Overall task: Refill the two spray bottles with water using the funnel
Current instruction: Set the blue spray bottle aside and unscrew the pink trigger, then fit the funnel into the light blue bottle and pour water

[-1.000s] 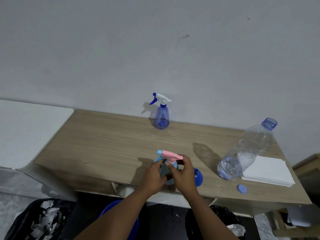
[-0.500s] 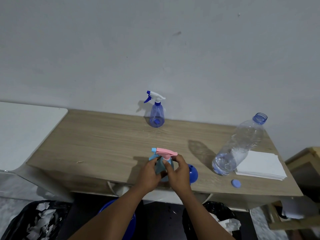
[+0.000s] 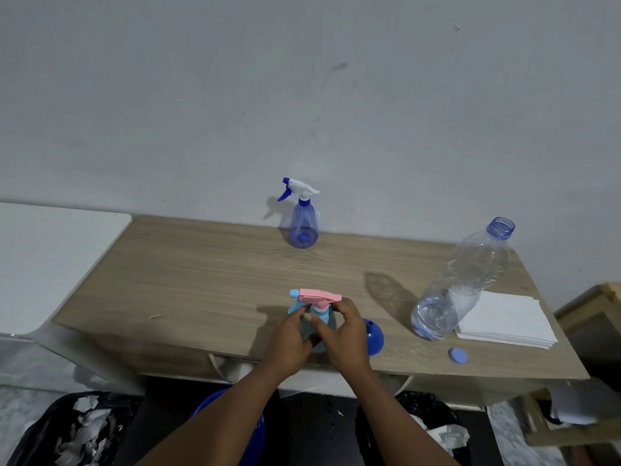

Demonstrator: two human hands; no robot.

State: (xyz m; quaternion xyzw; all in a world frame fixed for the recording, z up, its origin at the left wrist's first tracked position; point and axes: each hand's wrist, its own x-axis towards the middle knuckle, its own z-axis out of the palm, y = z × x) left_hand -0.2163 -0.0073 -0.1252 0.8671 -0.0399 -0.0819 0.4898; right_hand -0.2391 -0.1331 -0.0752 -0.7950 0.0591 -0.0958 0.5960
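Observation:
A light-blue spray bottle with a pink trigger head (image 3: 317, 299) stands near the front edge of the wooden table (image 3: 201, 280). My left hand (image 3: 290, 338) wraps the bottle's body. My right hand (image 3: 342, 334) grips the neck just under the pink head. A blue funnel (image 3: 373, 336) lies on the table right behind my right hand, partly hidden by it. A second spray bottle, blue with a white trigger head (image 3: 302, 216), stands at the back by the wall. A large clear water bottle (image 3: 460, 284), uncapped and holding a little water, stands at the right.
The water bottle's blue cap (image 3: 457, 355) lies near the front right edge. A stack of white paper (image 3: 507, 319) sits at the right end. Below the table are a black bin bag of paper scraps (image 3: 77, 432), a blue bucket (image 3: 255, 432) and another black bag (image 3: 433, 422).
Both hands stay on the pink-headed spray bottle; my fingers have shifted slightly around its neck. The camera view has drifted a little.

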